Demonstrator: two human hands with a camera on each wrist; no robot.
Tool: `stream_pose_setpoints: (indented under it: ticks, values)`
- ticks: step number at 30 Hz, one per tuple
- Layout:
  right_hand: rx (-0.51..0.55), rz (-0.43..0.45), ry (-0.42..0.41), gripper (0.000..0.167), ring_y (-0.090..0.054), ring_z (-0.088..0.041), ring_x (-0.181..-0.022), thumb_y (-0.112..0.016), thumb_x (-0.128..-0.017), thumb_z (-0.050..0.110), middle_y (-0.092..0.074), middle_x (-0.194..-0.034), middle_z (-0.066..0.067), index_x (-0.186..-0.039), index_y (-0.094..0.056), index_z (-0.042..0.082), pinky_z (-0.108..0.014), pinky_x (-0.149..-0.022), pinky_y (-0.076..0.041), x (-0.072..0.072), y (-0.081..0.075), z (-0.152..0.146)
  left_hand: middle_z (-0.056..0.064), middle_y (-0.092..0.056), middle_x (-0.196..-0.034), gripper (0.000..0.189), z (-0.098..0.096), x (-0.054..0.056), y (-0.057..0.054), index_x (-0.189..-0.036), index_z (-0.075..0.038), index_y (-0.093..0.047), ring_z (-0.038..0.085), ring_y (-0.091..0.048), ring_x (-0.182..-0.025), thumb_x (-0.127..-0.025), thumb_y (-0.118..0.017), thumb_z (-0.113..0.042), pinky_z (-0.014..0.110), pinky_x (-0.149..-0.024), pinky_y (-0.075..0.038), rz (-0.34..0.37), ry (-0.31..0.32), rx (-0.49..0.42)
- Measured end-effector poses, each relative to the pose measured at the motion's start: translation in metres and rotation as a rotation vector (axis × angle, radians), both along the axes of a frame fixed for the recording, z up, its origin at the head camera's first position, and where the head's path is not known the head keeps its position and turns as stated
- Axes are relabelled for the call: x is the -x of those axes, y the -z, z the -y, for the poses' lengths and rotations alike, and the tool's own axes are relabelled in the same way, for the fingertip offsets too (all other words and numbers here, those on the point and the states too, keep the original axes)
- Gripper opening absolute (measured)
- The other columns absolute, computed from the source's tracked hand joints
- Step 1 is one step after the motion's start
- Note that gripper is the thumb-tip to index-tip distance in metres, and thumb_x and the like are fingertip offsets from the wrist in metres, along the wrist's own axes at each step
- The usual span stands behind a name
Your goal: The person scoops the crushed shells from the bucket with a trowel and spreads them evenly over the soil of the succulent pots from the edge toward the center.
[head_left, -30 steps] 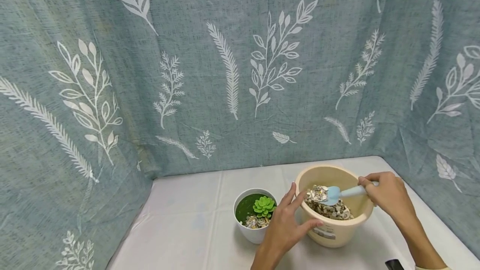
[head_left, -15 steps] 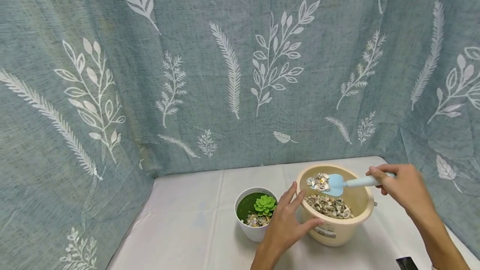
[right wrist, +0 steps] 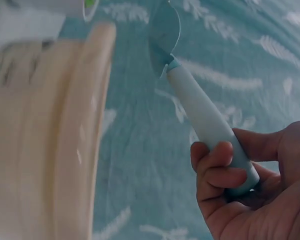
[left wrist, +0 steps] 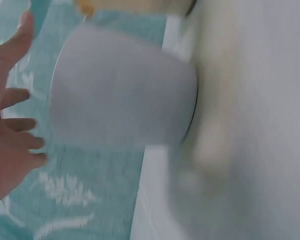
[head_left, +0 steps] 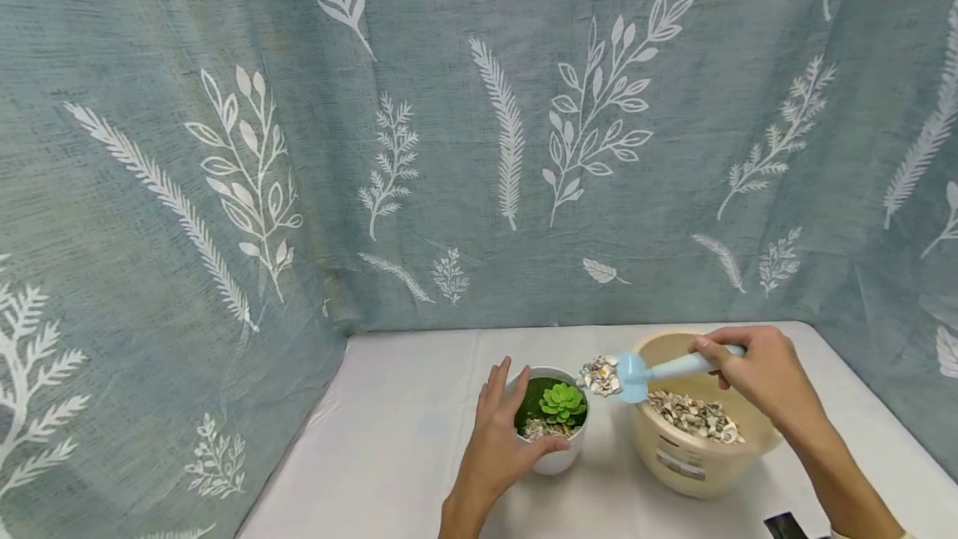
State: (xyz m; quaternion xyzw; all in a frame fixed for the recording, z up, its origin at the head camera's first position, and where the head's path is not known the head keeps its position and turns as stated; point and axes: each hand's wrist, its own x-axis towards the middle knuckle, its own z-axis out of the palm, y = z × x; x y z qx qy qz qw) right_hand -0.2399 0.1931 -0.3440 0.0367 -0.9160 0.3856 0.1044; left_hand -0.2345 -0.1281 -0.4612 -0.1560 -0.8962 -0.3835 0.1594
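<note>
Over a white worktop (head_left: 397,439), before leaf-print cloth (head_left: 441,165), the right hand (head_left: 752,368) grips a scoop (head_left: 633,378), the left hand (head_left: 494,435) splayed.

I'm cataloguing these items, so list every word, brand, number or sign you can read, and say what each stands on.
Readable text: none.
Beige, round, plastic-looking tub: a small label with dark marks on its outer wall, too small and blurred to read in the head and right wrist views.
White, round, smooth pot and pale blue, plastic-looking scoop: no lettering visible.
</note>
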Motion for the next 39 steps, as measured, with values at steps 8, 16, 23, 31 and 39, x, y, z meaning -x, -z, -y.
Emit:
stream_pose_setpoints:
  ticks: [8, 16, 23, 31, 39]
  values:
    - [0.008, 0.028, -0.113, 0.026, -0.053, -0.013, -0.060, -0.068, -0.100, 0.021, -0.078, -0.088, -0.012, -0.109, -0.081, 0.001, -0.024, -0.051, -0.041, 0.016, 0.012, 0.054, 0.026, -0.036, -0.167, 0.122, 0.021, 0.006, 0.007, -0.161, 0.002, -0.035, 0.047, -0.045, -0.149, -0.069, -0.094, -0.051, 0.060, -0.116, -0.047, 0.231, 0.014, -0.021]
    - [-0.097, -0.101, -0.188, 0.016, -0.047, -0.014, -0.061, -0.070, -0.096, 0.014, -0.079, -0.091, -0.009, -0.094, -0.083, 0.005, -0.024, -0.054, -0.036, 0.026, 0.022, 0.097, 0.022, -0.049, -0.160, 0.122, 0.022, 0.006, 0.012, -0.157, 0.004, -0.042, 0.041, -0.054, -0.144, -0.065, -0.096, -0.054, 0.056, -0.115, -0.050, 0.176, -0.041, -0.019]
    - [-0.152, -0.260, -0.223, 0.011, -0.045, -0.008, -0.057, -0.074, -0.092, 0.007, -0.077, -0.083, -0.002, -0.085, -0.082, 0.008, -0.022, -0.051, -0.033, 0.025, 0.024, 0.113, 0.022, -0.048, -0.160, 0.120, 0.024, 0.006, 0.013, -0.157, 0.004, -0.042, 0.041, -0.054, -0.144, -0.067, -0.094, -0.056, 0.056, -0.114, -0.050, 0.177, -0.035, -0.012]
    - [-0.206, -0.474, -0.308, 0.005, -0.044, 0.001, -0.059, -0.080, -0.089, 0.004, -0.069, -0.078, 0.002, -0.086, -0.081, 0.008, -0.018, -0.053, -0.039, 0.025, 0.029, 0.116, 0.023, -0.047, -0.161, 0.120, 0.025, 0.006, 0.012, -0.158, 0.003, -0.040, 0.043, -0.053, -0.144, -0.068, -0.093, -0.056, 0.057, -0.113, -0.051, 0.200, -0.030, -0.029]
    - [-0.279, -0.715, -0.372, 0.008, -0.044, 0.003, -0.061, -0.082, -0.085, 0.002, -0.064, -0.078, 0.005, -0.088, -0.079, 0.010, -0.015, -0.054, -0.040, 0.027, 0.037, 0.118, 0.022, -0.047, -0.161, 0.121, 0.024, 0.006, 0.012, -0.159, 0.002, -0.039, 0.041, -0.053, -0.144, -0.069, -0.093, -0.057, 0.055, -0.113, -0.051, 0.202, -0.033, -0.037]
